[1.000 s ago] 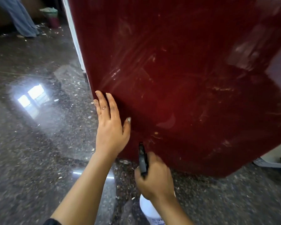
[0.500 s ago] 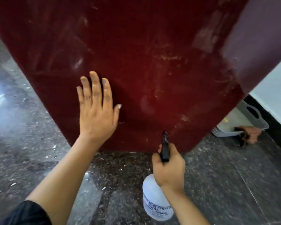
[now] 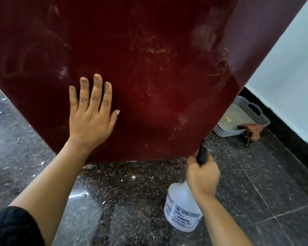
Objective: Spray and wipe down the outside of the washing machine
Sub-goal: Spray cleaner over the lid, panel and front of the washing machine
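1. The washing machine (image 3: 149, 68), a dark red panel, fills the view straight ahead of both your hands and runs down to the floor (image 3: 132, 192). Smears and pale streaks show across it, heaviest up and to the right of your left fingertips.
2. Your left hand (image 3: 91, 121) lies flat on the panel, fingers (image 3: 96, 91) spread apart and pointing up, holding nothing. Grime shows on the nails.
3. Your right hand (image 3: 202, 176) is clamped round the neck of the spray bottle (image 3: 182, 208), fingers closed over the black trigger head (image 3: 202, 153). The nozzle tip sits just at the panel's lower right corner and points up along that edge.
4. The bottle's long axis runs from below your wrist up toward the corner, body hanging beneath the fist.
5. The right hand is nearer the streaked right edge; the dirt lies above and left of the nozzle. My judgement: the spray must tilt inward and up to land on it.
6. Writing: the bottle label reads partly "SPRAYER"; the other lines are too blurred.
7. A cloth (image 3: 251, 130) hangs over a grey basket (image 3: 256, 110), well right of your right fingers, beyond the machine's corner.
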Motion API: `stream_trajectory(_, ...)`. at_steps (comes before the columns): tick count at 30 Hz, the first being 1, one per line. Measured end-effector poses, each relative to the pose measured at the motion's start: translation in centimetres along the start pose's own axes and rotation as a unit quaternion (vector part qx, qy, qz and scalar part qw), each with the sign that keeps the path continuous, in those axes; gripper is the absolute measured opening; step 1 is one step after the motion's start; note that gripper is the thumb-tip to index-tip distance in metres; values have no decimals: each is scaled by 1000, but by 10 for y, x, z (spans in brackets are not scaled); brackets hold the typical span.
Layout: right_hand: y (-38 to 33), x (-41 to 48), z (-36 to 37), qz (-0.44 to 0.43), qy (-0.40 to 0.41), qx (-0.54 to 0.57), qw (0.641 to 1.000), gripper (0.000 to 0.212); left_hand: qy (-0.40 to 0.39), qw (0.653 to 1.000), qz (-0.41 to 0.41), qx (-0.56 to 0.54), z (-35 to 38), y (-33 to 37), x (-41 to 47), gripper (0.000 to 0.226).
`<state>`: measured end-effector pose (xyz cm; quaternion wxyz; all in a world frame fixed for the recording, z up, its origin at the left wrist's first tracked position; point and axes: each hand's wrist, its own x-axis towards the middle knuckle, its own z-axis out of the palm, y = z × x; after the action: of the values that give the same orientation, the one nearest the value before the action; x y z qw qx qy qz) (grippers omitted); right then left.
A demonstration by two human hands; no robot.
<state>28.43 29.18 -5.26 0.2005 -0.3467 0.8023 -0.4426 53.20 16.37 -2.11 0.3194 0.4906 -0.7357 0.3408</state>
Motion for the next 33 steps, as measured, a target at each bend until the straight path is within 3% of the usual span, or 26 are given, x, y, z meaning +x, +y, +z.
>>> stream_trajectory(4, 5, -8, 3, -9, -45, -89, 995, 13, 21, 999, 22, 17, -2, -14, 0, 74)
stream_trajectory(7, 2, -26, 15, -53, -102, -145, 983, 9, 16, 999, -46, 9, -12, -28, 1, 80)
stream_trajectory(11, -9, -54, 42, -126, -185, -135, 965, 9, -8, 992, -127, 13, -21, -55, -13, 82)
stream_trajectory(16, -33, -93, 76, -209, -312, -152, 914, 11, -41, 987, -154, -15, -22, -62, -30, 81)
stream_trajectory(20, -53, -126, 97, -266, -365, -171, 875, 11, -49, 988, -147, -13, -19, -56, -31, 82)
stream_trajectory(25, -60, -136, 111, -281, -314, -106, 901, 18, -50, 989, -138, -7, -16, -58, -33, 83)
stream_trajectory(29, -51, -111, 103, -202, -227, -60, 951, 17, -49, 988, -144, -20, -16, -43, -25, 86)
stream_trajectory(33, -36, -76, 82, -156, -178, -79, 968, 15, -40, 998, -33, -32, -5, -10, -17, 79)
